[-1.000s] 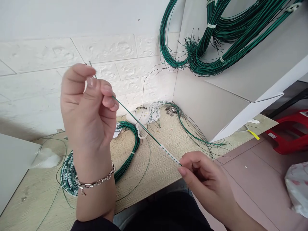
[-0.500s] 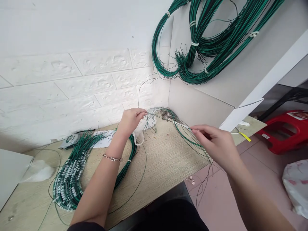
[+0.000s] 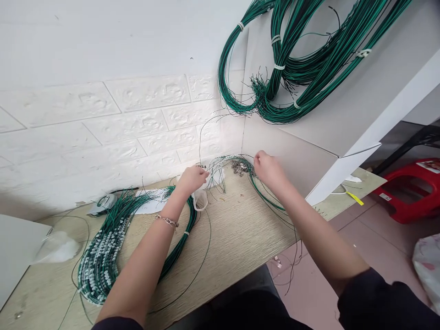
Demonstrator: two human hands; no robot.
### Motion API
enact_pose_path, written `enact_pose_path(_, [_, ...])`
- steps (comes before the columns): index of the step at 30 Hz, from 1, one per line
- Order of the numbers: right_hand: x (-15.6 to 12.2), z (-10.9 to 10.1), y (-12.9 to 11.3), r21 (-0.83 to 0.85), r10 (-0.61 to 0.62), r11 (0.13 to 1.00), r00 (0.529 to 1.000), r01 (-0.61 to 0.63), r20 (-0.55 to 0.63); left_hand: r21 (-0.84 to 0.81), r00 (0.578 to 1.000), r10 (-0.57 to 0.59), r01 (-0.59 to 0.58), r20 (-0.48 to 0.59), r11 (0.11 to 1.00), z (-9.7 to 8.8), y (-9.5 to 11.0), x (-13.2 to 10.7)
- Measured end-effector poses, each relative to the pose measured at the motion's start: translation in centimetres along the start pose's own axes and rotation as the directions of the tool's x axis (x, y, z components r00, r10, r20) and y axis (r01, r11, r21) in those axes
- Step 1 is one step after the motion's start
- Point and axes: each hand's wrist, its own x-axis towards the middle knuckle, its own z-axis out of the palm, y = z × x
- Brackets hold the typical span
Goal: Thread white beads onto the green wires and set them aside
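Note:
My left hand [image 3: 193, 179] hovers above the bench with its fingertips pinched together; what is between them, if anything, is too small to make out. Just right of it are loose green wires [image 3: 220, 172] around a clear plastic bag. My right hand [image 3: 267, 168] is raised near the white side panel, fingers curled in, and their contents are hidden. Below and left of it lies a small pile of metal pieces [image 3: 239, 167]. Green wires [image 3: 263, 196] run under my right hand toward the bench edge.
A wire bundle with white sleeves [image 3: 99, 261] lies at left, beside a tape measure [image 3: 103, 204] and paper [image 3: 151, 201]. Large green coils [image 3: 285, 68] hang on the white panel [image 3: 295, 146]. A red stool [image 3: 412, 188] stands on the floor at right.
My right hand has moved up and left, from near the bench's right edge to beside the metal pieces. The white-sleeved wire it pinched no longer shows there. The left hand has shifted slightly down.

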Motion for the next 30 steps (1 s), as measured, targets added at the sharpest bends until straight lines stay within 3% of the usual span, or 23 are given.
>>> enact_pose_path(4, [3.9, 3.6, -0.4, -0.022, 0.042, 0.999, 0.998, -0.041, 0.044, 0.023, 0.996, -0.056, 0.058, -0.067, 0.998, 1.4, 0.5, 0.4])
enact_pose_path(7, [6.0, 6.2, -0.1, -0.027, 0.071, 0.997, 0.994, -0.069, 0.087, 0.123, 0.989, -0.029, 0.046, -0.143, 0.991, 2.4, 0.5, 1.0])
enact_pose_path(11, [7.3, 9.0, 0.4, -0.035, 0.062, 0.998, 0.987, -0.057, 0.151, 0.298, 0.991, 0.007, 0.033, -0.132, 0.954, 3.4, 0.7, 1.3])
enact_pose_path(14, [7.8, 10.3, 0.4, -0.044, 0.052, 0.998, 0.982, -0.044, 0.184, 0.430, 0.992, 0.002, 0.053, -0.128, 0.901, 3.2, 2.1, 1.2])
enact_pose_path(18, [8.1, 11.0, 0.3, -0.053, 0.023, 0.999, 0.980, -0.013, 0.197, 0.539, 0.986, -0.040, 0.121, -0.159, 0.834, 2.6, 5.5, 2.3])
enact_pose_path(23, [8.3, 10.7, 0.3, -0.057, -0.022, 0.998, 0.980, 0.034, 0.196, 0.533, 0.985, 0.149, -0.170, 0.081, 0.829, 4.2, 8.0, 7.2])
enact_pose_path(27, [8.2, 10.2, 0.5, -0.042, -0.049, 0.997, 0.975, 0.059, 0.217, 0.519, 0.955, 0.271, -0.292, 0.117, 0.804, 6.4, 7.8, 10.9])
enact_pose_path(30, [8.3, 9.8, 0.6, -0.024, -0.063, 0.997, 0.971, 0.070, 0.230, 0.520, 0.941, 0.321, -0.329, 0.108, 0.788, 7.3, 7.3, 12.3])
